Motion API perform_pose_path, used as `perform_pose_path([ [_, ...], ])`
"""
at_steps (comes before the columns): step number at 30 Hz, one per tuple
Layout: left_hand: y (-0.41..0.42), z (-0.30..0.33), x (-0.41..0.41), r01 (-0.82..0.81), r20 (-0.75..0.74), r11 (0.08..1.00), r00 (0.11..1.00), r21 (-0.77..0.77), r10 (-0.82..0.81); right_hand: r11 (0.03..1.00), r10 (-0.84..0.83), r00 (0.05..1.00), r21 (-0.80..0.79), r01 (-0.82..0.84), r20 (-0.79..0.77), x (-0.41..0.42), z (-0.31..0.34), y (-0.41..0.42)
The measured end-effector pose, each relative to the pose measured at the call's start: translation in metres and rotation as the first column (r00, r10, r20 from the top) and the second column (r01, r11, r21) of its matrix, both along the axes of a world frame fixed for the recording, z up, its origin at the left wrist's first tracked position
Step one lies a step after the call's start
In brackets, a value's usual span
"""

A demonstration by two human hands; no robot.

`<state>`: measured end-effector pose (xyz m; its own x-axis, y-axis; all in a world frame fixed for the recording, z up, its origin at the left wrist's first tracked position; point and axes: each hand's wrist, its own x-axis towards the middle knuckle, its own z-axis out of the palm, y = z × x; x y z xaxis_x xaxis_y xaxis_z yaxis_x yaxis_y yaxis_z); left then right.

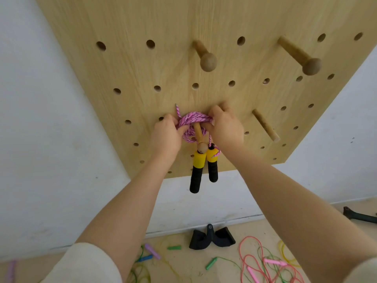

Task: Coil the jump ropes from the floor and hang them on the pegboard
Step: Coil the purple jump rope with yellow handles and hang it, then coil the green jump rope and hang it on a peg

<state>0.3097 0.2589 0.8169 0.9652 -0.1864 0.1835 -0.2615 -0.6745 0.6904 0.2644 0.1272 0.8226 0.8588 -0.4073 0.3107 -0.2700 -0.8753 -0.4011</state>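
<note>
Cream sleeves [85,264]: pushed up both forearms.
Floor [183,260]: loose jump ropes [265,260] and a black bracket [211,237] by the wall.
Left hand [166,137]: fingers curled into the pink rope coil [194,119].
Right hand [226,127]: gripping the coil's other side.
Coil: looped over a wooden peg [199,137] on the pegboard [142,64]; yellow-black handles [201,168] hang below.

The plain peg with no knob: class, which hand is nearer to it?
Right. The right hand holds the pink rope just left of the plain peg; the left hand is farther left, beyond the rope.
</note>
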Motion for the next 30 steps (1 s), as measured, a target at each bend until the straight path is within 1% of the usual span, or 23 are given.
perform_pose_path([
  [2,0.002,-0.006,0.0,0.024,-0.058,0.999,0.998,-0.037,-0.026,0.995,0.02,0.998,0.098,-0.014,-0.062,0.001,-0.003,0.001],
  [5,0.001,-0.002,0.001,0.039,-0.12,0.993,0.991,-0.108,-0.052,0.946,0.15,0.985,0.303,-0.117,-0.089,0.003,0.0,0.004],
  [6,0.001,-0.001,0.001,0.048,-0.134,0.991,0.989,-0.121,-0.064,0.933,0.188,0.977,0.331,-0.144,-0.105,0.001,0.002,0.004],
  [8,0.003,0.0,-0.002,0.066,-0.15,0.991,0.985,-0.114,-0.083,0.931,0.241,0.958,0.317,-0.183,-0.155,-0.006,0.007,0.001],
  [10,0.006,-0.002,-0.006,0.073,-0.148,0.994,0.985,-0.084,-0.085,0.932,0.259,0.954,0.297,-0.206,-0.152,-0.016,0.01,-0.002],
  [12,0.01,-0.002,-0.013,0.081,-0.127,0.993,0.988,-0.081,-0.091,0.933,0.279,0.954,0.268,-0.242,-0.107,-0.026,0.012,-0.001],
  [16,0.018,-0.003,-0.029,0.089,-0.087,0.985,0.991,-0.146,-0.103,0.943,0.239,0.97,0.226,-0.243,0.046,-0.049,0.006,-0.006],
  [18,0.026,-0.014,-0.038,0.04,-0.063,0.986,0.997,-0.162,-0.05,0.953,0.236,0.969,0.179,-0.245,0.068,-0.067,-0.007,-0.016],
  [19,0.03,-0.021,-0.041,0.01,-0.092,0.989,0.995,-0.148,-0.024,0.955,0.241,0.969,0.163,-0.247,0.055,-0.075,-0.014,-0.023],
  [21,0.034,-0.046,-0.046,-0.001,-0.259,0.997,0.966,-0.071,-0.018,0.95,0.268,0.963,0.174,-0.259,-0.031,-0.088,-0.03,-0.036],
  [23,0.033,-0.074,-0.057,0.046,-0.454,0.998,0.89,-0.032,-0.055,0.939,0.315,0.933,0.199,-0.28,-0.173,-0.098,-0.048,-0.045],
  [24,0.03,-0.087,-0.065,0.072,-0.514,0.997,0.854,-0.026,-0.075,0.931,0.34,0.911,0.218,-0.291,-0.235,-0.102,-0.059,-0.048],
  [26,0.017,-0.111,-0.083,0.098,-0.59,0.995,0.801,-0.037,-0.101,0.911,0.389,0.857,0.281,-0.302,-0.339,-0.111,-0.081,-0.054],
  [28,0.0,-0.133,-0.102,0.1,-0.651,0.992,0.748,-0.08,-0.128,0.89,0.426,0.801,0.356,-0.286,-0.421,-0.124,-0.106,-0.06],
  [30,-0.019,-0.158,-0.118,0.102,-0.68,0.99,0.72,-0.094,-0.139,0.874,0.444,0.755,0.419,-0.246,-0.483,-0.138,-0.134,-0.071],
])
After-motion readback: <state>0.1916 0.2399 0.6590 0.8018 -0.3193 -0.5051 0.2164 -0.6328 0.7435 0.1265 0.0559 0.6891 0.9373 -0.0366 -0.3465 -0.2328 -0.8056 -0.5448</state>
